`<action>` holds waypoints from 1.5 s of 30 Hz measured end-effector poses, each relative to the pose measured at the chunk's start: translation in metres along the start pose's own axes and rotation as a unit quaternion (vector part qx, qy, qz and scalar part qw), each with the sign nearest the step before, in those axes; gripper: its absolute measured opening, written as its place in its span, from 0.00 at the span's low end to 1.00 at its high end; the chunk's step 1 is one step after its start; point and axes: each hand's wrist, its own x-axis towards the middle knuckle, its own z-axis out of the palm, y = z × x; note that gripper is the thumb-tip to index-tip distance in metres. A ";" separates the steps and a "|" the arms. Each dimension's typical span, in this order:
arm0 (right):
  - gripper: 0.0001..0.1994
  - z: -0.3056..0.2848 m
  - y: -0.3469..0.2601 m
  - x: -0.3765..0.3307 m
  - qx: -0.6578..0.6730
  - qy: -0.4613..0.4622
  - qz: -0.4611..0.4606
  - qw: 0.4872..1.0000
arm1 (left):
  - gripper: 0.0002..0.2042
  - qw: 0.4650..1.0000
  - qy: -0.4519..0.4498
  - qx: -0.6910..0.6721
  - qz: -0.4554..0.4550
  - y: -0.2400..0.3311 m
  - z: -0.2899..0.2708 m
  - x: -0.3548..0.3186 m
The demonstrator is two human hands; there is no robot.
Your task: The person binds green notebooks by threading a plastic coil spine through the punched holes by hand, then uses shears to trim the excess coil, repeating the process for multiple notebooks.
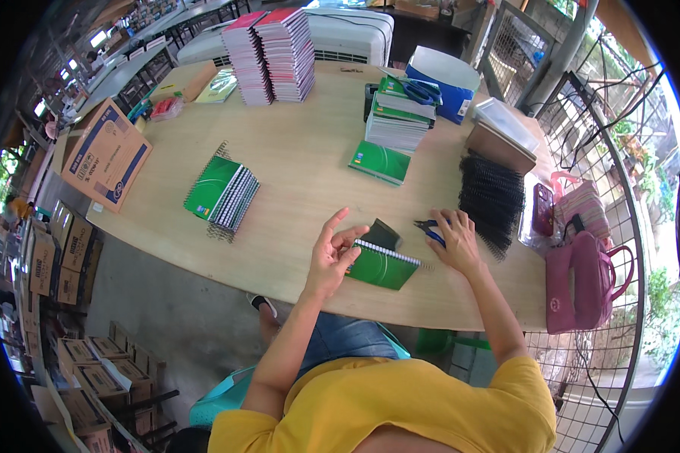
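Observation:
A green spiral notebook (385, 266) lies in front of me on the table, its wire coil along the far edge and a loose coil end sticking out at the right. My left hand (331, 257) is at the notebook's left end, fingers apart and raised; whether the thumb touches the cover I cannot tell. To the right of the notebook, my right hand (457, 240) has its fingers round blue-handled pliers (432, 231), whose dark jaws point left. Just beyond the notebook is a dark flat piece (383, 235).
Bound green notebooks (223, 189) stand in a pile at left. Unbound green-covered stacks (400, 113) with scissors (420, 90) are ahead. Black wire coils (491, 196) and a pink bag (582, 287) sit at right. Tall red-topped stacks (283, 57) and a carton (107, 155) are farther off.

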 end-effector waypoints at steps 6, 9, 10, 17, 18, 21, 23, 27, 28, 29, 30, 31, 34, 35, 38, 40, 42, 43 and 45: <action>0.20 -0.006 -0.011 0.011 0.022 0.087 -0.027 0.996 | 0.37 0.998 0.037 0.053 0.013 -0.010 0.004 0.002; 0.21 -0.034 -0.044 0.023 0.236 0.026 0.049 0.970 | 0.37 0.999 0.010 0.050 0.002 -0.008 0.008 0.004; 0.22 -0.046 -0.059 0.027 0.327 -0.016 0.087 0.941 | 0.38 0.999 -0.005 0.044 -0.005 0.000 0.014 0.004; 0.26 -0.059 -0.109 0.049 0.409 -0.069 0.064 0.908 | 0.38 0.998 0.013 0.043 0.044 0.004 0.033 0.008; 0.26 -0.059 -0.111 0.049 0.406 -0.052 0.074 0.909 | 0.38 0.997 0.019 0.070 0.040 0.002 0.030 0.007; 0.27 -0.055 -0.116 0.050 0.367 -0.030 0.077 0.927 | 0.36 0.992 0.031 0.117 0.029 -0.003 0.021 0.006; 0.27 -0.052 -0.115 0.051 0.380 -0.024 0.057 0.923 | 0.35 0.994 0.032 0.100 0.020 0.001 0.022 0.005; 0.26 -0.057 -0.112 0.056 0.399 -0.088 0.058 0.911 | 0.36 0.996 0.042 0.080 0.016 0.008 0.024 0.005; 0.26 -0.057 -0.114 0.057 0.399 -0.080 0.063 0.911 | 0.36 0.996 0.043 0.079 0.018 0.010 0.026 0.006; 0.26 -0.057 -0.118 0.056 0.398 -0.071 0.068 0.912 | 0.36 0.996 0.044 0.078 0.020 0.012 0.027 0.006; 0.26 -0.057 -0.120 0.056 0.398 -0.063 0.073 0.912 | 0.36 0.996 0.045 0.081 0.019 0.014 0.027 0.006; 0.26 -0.055 -0.120 0.056 0.404 -0.066 0.071 0.910 | 0.37 0.995 0.045 0.083 0.019 0.016 0.026 0.007; 0.25 -0.049 -0.113 0.058 0.447 -0.091 0.074 0.887 | 0.38 0.993 0.040 0.108 0.006 0.020 0.023 0.007; 0.25 -0.048 -0.108 0.058 0.480 -0.109 0.079 0.867 | 0.38 0.992 0.037 0.119 0.000 0.021 0.022 0.007; 0.23 -0.041 -0.098 0.061 0.558 -0.131 0.057 0.818 | 0.39 0.997 0.019 0.071 0.001 0.019 0.018 0.006; 0.22 -0.046 -0.102 0.064 0.543 -0.136 0.049 0.827 | 0.40 0.997 0.028 0.069 0.001 0.021 0.020 0.005; 0.22 -0.062 -0.107 0.063 0.465 -0.138 0.061 0.872 | 0.40 0.996 0.034 0.085 -0.003 0.023 0.020 0.005; 0.23 -0.066 -0.106 0.063 0.405 -0.101 0.026 0.908 | 0.40 0.994 0.036 0.100 -0.008 0.025 0.019 0.006; 0.24 -0.076 -0.097 0.065 0.278 -0.023 -0.043 0.959 | 0.40 0.991 0.040 0.126 -0.018 0.027 0.017 0.007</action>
